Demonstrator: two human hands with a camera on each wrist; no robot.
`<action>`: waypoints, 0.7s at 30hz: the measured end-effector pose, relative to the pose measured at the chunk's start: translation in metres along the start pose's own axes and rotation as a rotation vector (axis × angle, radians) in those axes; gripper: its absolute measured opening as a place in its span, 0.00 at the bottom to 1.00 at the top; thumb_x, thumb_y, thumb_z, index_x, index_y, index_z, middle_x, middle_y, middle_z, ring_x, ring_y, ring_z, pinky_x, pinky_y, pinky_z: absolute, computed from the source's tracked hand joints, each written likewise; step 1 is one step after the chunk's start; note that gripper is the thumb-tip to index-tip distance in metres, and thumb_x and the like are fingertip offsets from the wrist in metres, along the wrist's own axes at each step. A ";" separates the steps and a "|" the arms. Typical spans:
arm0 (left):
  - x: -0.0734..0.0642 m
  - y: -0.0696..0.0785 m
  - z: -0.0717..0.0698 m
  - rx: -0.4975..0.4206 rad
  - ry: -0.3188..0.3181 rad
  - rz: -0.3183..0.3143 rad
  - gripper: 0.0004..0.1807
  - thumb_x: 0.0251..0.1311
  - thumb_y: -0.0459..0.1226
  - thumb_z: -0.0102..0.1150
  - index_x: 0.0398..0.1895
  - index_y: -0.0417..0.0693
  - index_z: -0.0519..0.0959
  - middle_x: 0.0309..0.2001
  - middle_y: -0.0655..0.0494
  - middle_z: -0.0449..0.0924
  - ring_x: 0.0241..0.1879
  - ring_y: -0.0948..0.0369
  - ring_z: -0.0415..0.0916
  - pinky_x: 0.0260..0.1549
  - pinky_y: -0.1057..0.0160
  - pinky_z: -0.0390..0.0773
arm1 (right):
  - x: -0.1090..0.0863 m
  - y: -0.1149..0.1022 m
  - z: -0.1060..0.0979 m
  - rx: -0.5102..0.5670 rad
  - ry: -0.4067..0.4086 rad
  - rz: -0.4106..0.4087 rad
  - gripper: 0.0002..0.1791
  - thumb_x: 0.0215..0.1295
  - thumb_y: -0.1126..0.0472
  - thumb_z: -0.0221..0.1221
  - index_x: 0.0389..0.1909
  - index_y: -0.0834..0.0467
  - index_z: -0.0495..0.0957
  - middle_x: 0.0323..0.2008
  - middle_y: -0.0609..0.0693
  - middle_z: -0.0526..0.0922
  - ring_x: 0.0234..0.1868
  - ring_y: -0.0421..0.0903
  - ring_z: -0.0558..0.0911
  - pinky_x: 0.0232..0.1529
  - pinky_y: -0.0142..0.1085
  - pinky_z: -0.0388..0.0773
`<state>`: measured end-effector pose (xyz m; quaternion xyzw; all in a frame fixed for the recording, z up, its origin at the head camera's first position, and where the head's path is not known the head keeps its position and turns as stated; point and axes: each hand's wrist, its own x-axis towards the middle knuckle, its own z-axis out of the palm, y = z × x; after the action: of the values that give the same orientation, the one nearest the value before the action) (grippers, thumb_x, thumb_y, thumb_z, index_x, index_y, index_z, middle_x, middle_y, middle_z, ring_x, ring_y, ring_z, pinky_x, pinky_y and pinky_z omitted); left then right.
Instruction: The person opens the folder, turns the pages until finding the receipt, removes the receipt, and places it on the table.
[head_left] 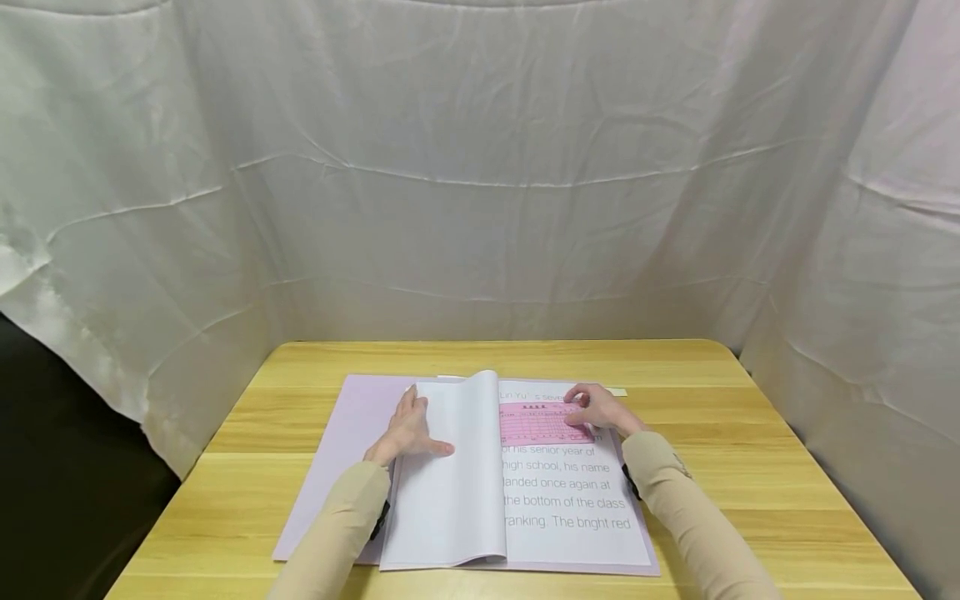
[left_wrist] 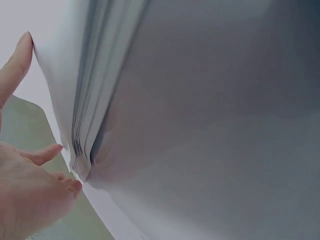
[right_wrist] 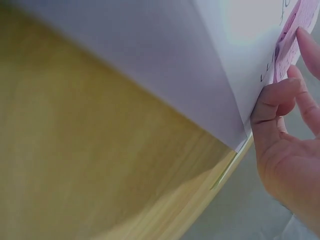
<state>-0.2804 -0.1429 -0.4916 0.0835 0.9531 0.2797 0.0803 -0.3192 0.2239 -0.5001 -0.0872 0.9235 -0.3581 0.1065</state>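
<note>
A book of white sheets [head_left: 566, 542] with large print lies open on the table. My left hand [head_left: 414, 432] rests on the turned pages [head_left: 457, 500] at the left, thumb stretched across the paper and fingers near the outer edge. In the left wrist view, its fingertips [left_wrist: 75, 187] are at the corner of a thick stack of page edges [left_wrist: 100, 90]. On the right page lies a pink card [head_left: 532, 425] printed with a grid and dark marks, covering some text. My right hand [head_left: 600, 408] pinches its right end between thumb and curled fingers.
A lilac cover [head_left: 315, 500] extends out from under the pages on the left. A small pale strip [head_left: 617, 392] pokes out beyond the upper right page edge. The wooden table [head_left: 750, 483] has white curtains [head_left: 480, 208] behind and beside it.
</note>
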 end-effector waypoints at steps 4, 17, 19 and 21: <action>0.001 0.001 0.000 0.041 -0.005 0.031 0.59 0.43 0.47 0.81 0.71 0.21 0.59 0.77 0.26 0.44 0.78 0.35 0.45 0.77 0.39 0.53 | 0.001 0.000 0.000 0.000 0.001 0.016 0.21 0.56 0.63 0.71 0.50 0.63 0.79 0.40 0.59 0.75 0.37 0.48 0.72 0.31 0.32 0.70; -0.001 0.003 0.000 0.036 -0.047 0.070 0.57 0.47 0.44 0.79 0.71 0.20 0.56 0.76 0.26 0.50 0.77 0.35 0.50 0.77 0.41 0.55 | 0.004 0.002 -0.001 -0.063 -0.049 -0.135 0.21 0.57 0.66 0.69 0.51 0.62 0.78 0.39 0.64 0.78 0.38 0.51 0.75 0.34 0.34 0.70; -0.002 0.003 0.000 0.030 -0.048 0.076 0.56 0.48 0.43 0.79 0.71 0.20 0.56 0.76 0.25 0.50 0.77 0.35 0.50 0.77 0.40 0.55 | 0.003 0.002 0.000 -0.070 -0.053 -0.123 0.19 0.58 0.66 0.69 0.50 0.61 0.78 0.41 0.65 0.77 0.40 0.53 0.75 0.36 0.35 0.71; -0.002 0.003 -0.001 0.020 -0.054 0.073 0.56 0.49 0.43 0.78 0.71 0.20 0.55 0.76 0.26 0.49 0.77 0.35 0.50 0.77 0.41 0.55 | 0.003 0.000 0.000 -0.073 -0.057 -0.098 0.18 0.58 0.65 0.69 0.49 0.59 0.78 0.43 0.65 0.75 0.42 0.54 0.74 0.38 0.37 0.71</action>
<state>-0.2781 -0.1414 -0.4894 0.1267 0.9496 0.2704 0.0950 -0.3218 0.2231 -0.5006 -0.1460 0.9271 -0.3266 0.1118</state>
